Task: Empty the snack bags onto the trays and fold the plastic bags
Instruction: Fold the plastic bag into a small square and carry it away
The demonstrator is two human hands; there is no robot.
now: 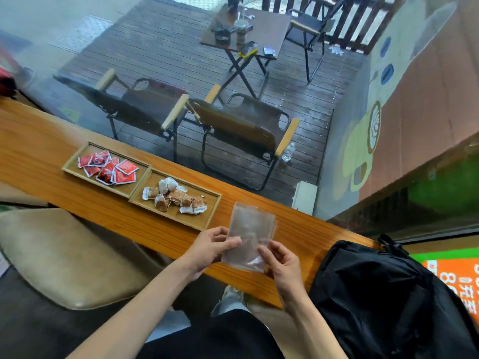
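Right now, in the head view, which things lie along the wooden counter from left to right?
Tray of red packets → tray of brown and white sweets → clear plastic bag, held in both hands → black backpack.

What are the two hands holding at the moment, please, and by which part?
Clear plastic bags, held by their near end: left hand at the left side, right hand at the right.

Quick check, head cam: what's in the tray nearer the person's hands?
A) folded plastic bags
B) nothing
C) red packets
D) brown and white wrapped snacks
D: the right-hand tray, closest to the left hand and right hand holding the clear plastic bag, has brown and white wrapped snacks; the red packets lie in the far tray.
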